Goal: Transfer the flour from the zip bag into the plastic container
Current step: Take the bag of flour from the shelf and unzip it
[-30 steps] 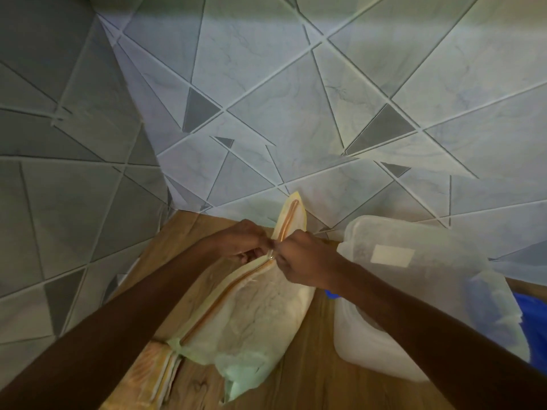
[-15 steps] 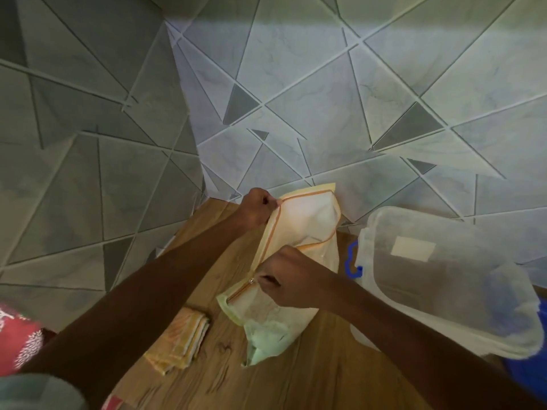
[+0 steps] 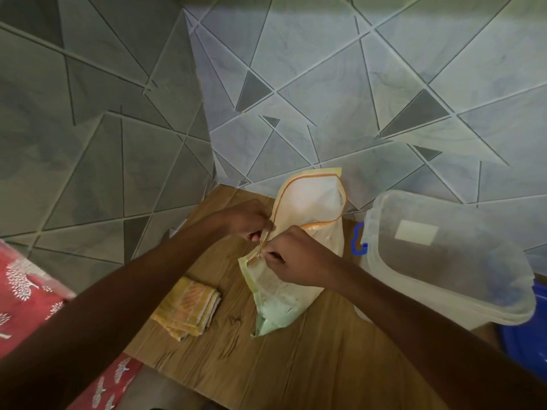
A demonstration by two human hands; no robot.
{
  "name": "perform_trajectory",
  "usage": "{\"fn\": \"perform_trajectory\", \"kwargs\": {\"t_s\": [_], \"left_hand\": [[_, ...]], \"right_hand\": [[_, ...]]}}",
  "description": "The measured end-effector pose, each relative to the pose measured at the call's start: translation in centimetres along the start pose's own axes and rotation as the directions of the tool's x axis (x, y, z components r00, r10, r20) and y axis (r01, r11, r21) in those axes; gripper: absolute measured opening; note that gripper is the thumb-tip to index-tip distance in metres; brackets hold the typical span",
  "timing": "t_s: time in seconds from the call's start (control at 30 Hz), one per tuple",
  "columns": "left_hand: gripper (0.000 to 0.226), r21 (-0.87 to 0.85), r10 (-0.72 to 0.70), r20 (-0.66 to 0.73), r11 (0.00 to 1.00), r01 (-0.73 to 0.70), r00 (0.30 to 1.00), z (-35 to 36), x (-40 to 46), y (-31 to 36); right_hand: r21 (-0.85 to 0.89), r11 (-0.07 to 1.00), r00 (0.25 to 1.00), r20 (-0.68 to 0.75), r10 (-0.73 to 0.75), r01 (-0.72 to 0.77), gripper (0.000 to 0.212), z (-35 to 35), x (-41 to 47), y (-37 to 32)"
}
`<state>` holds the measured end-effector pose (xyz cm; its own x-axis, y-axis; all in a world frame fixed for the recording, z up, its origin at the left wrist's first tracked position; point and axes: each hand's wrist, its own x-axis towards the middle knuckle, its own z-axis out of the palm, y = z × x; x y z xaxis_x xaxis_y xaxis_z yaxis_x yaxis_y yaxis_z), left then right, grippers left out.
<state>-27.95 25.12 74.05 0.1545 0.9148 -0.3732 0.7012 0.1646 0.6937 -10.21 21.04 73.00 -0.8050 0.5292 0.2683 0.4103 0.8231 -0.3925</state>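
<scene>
The zip bag (image 3: 307,202), pale yellow with an orange zipper, lies on the wooden table (image 3: 296,365) against the tiled wall. Its far end gapes open and pale flour shows inside. My left hand (image 3: 247,220) pinches the bag's left edge beside the zipper. My right hand (image 3: 299,257) pinches the small metal zipper pull near the bag's near end. The translucent plastic container (image 3: 444,261) with a blue clip stands to the right of the bag, its lid on.
A folded yellow cloth (image 3: 189,309) lies on the table left of the bag. Red patterned fabric (image 3: 26,291) sits at the lower left. A blue basin edge (image 3: 529,344) shows at the right behind the container. Tiled walls meet in a corner behind the table.
The zipper has been drawn from the bag's far end toward me, and the far end now gapes open. My left hand has come back down the bag's edge close to my right hand.
</scene>
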Motion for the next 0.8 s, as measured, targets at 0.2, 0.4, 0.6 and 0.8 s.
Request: {"fn": "perform_trajectory", "kwargs": {"t_s": [0.2, 0.4, 0.6, 0.8], "left_hand": [[0.039, 0.054, 0.077, -0.18, 0.996, -0.068, 0.981, 0.5, -0.9, -0.6], [0.039, -0.007, 0.007, -0.205, 1.0, -0.008, 0.979, 1.1, -2.6, -1.7], [0.022, 0.157, 0.221, -0.344, 0.972, -0.177, 0.913, 2.0, -3.7, -1.7], [0.019, 0.41, 0.205, -0.583, 0.909, 0.067, 0.786, 0.6, -4.4, -4.0]], "right_hand": [[0.046, 0.999, 0.999, 0.039, -0.002, 0.001, 0.037, 1.1, 0.1, -1.4], [0.103, 0.974, 0.979, -0.004, 0.204, -0.203, 0.026, -1.6, -0.7, 1.5], [-0.406, 0.876, 0.901, 0.223, 0.372, -0.261, 0.051, -2.3, -1.1, 5.7], [-0.407, 0.91, 0.956, 0.231, 0.182, -0.075, 0.012, -5.2, -1.7, 7.4]]}}
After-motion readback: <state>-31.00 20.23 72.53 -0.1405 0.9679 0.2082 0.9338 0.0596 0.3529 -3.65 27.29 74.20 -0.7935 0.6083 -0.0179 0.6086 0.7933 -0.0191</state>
